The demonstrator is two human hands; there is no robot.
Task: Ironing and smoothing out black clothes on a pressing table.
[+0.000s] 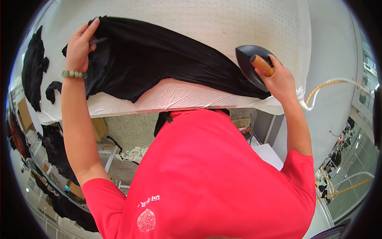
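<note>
Centrally, one black garment (139,55), laid lengthwise over one white-covered table (270,20): broad at the left, narrowing to the right, its lower edge near the table's front. Probably set so that its full length lies within reach of both arms.

Hands, two. Left hand (79,46), one: thumb and fingers closed on the garment's upper left corner, apparently to hold that end taut and flat. A slim dark item (99,40) shows beside the fingers; its kind, and whether it is gripped, cannot be told.

Right hand (278,79), one: wrapped round the handle of the iron, at the garment's narrow end.

Iron (244,59), one: dark pointed body, brown handle. It overlaps the narrow end in view; whether the sole presses the cloth cannot be told. The pull at one end and the weight at the other would suit smoothing.

Loose black pieces at the table's left, two: one long (34,73), one small (53,92), both apart from the held corner, presumably to leave the middle free.

Yellow-and-white line (338,81), one pair of strands, looped off the right edge, likely clear of the cloth.

Green bead bracelet (74,74), one, left wrist.
</note>
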